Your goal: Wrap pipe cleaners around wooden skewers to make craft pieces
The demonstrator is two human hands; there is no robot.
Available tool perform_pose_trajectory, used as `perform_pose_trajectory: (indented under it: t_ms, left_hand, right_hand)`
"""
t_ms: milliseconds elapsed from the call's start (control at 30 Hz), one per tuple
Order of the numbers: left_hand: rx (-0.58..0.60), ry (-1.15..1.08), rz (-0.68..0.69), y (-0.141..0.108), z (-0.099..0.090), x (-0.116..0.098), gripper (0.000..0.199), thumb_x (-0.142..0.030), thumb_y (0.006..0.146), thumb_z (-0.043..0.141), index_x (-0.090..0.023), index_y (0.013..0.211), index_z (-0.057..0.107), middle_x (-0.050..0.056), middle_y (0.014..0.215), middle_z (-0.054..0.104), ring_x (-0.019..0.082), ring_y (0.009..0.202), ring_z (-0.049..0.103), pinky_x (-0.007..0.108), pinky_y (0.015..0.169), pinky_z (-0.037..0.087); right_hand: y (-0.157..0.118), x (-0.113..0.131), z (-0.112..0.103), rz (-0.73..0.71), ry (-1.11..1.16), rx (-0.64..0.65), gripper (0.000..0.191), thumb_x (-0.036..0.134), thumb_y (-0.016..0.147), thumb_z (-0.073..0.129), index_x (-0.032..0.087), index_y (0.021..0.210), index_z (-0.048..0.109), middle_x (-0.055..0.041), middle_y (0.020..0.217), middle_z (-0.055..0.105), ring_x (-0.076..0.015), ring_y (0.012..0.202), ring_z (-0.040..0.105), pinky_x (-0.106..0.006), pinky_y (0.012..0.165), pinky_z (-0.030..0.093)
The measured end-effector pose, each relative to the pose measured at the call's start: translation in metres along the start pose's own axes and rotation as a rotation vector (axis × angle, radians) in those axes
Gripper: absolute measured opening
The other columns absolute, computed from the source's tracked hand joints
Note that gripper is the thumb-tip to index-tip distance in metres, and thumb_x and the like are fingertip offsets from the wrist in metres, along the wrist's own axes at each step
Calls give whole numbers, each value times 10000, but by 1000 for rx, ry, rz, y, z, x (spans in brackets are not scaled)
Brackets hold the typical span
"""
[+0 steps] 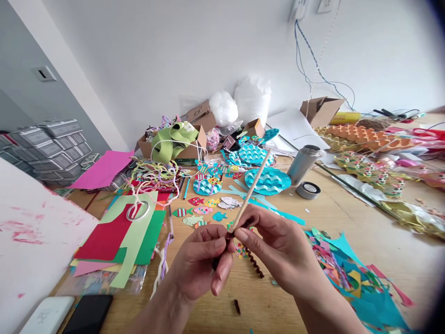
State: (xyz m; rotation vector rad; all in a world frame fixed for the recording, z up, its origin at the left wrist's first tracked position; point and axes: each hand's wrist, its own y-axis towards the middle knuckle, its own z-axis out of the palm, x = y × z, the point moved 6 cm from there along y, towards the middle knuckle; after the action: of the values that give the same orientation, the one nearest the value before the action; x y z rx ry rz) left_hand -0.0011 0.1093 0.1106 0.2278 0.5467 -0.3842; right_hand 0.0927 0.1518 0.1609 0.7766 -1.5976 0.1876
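Note:
My left hand (208,257) is closed around a dark brown fuzzy strip at the base of a pale wooden stick (252,188). The stick points up and to the right. My right hand (274,241) pinches the same strip where it meets the stick. A twisted dark brown end (255,263) hangs below my right fingers. On the table under my hands lies a short brown scrap (237,306). Paper fish cutouts (203,210) lie just beyond my hands.
Coloured paper sheets (104,236), a black phone (88,314) and a white device (48,315) are at the left. Blue wavy discs (267,181) and a grey flask (303,164) stand or lie ahead. Paper scraps (361,283) cover the right front.

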Motion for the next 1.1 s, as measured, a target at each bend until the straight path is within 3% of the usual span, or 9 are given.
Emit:
perform_pose_trajectory:
  t_ms: [167, 300, 367, 467, 567, 700, 933, 1100]
  left_hand:
    - [-44, -11, -27, 1, -6, 1, 135, -203, 835, 566, -99, 814, 649, -1, 478, 574, 81, 320, 520, 134, 304, 397]
    - [-84, 118, -77, 4, -10, 1, 192, -253, 837, 561, -83, 808, 646, 29, 496, 613, 107, 339, 555, 153, 311, 408]
    - [-168, 245, -52, 6, -14, -2, 213, -292, 834, 575, -90, 826, 643, 60, 574, 667, 131, 406, 607, 182, 369, 459]
    - [-375, 569, 124, 6, -18, -16, 208, -295, 804, 637, -128, 927, 641, 74, 769, 719, 155, 604, 677, 248, 564, 543]
    - [-505, 1012, 343, 0, -8, -31, 190, -257, 794, 651, -157, 955, 661, 65, 883, 719, 176, 802, 676, 292, 753, 536]
    - [-568, 1449, 514, -8, 4, -38, 128, -228, 834, 590, -151, 867, 685, 49, 783, 721, 160, 715, 672, 251, 672, 528]
    - [-604, 1788, 727, -13, 12, -40, 128, -147, 835, 571, -160, 914, 671, 44, 794, 735, 144, 674, 674, 233, 644, 511]
    - [-627, 1824, 695, -13, 13, -39, 115, -164, 839, 561, -158, 888, 665, 36, 717, 722, 153, 633, 671, 238, 620, 507]
  right_hand:
    - [8, -8, -3, 16, 81, 8, 199, 359, 837, 613, 181, 750, 593, -36, 746, 610, -165, 728, 551, -285, 675, 453]
    - [11, -15, -4, 48, 143, 51, 216, 367, 807, 644, 175, 719, 599, -23, 710, 608, -158, 692, 560, -282, 664, 461]
    - [11, -18, -6, 63, 133, 18, 204, 354, 811, 640, 175, 723, 598, -18, 698, 605, -155, 677, 561, -284, 656, 460]
    - [11, -20, -8, 71, 61, -37, 200, 338, 824, 620, 174, 713, 594, -30, 716, 622, -163, 690, 567, -289, 649, 458]
    - [13, -17, -6, 46, -33, -63, 219, 320, 824, 611, 173, 664, 583, -40, 710, 634, -170, 694, 568, -295, 653, 455]
    - [15, -15, -5, 27, -82, -59, 214, 330, 827, 601, 175, 679, 598, -37, 695, 638, -167, 681, 569, -288, 640, 455]
    - [17, -23, -6, 90, -64, -42, 226, 388, 820, 604, 171, 757, 607, -48, 758, 658, -170, 708, 582, -287, 636, 466]
    - [16, -23, -6, 103, -93, -66, 219, 365, 831, 587, 169, 733, 600, -40, 725, 634, -170, 699, 562, -291, 630, 441]
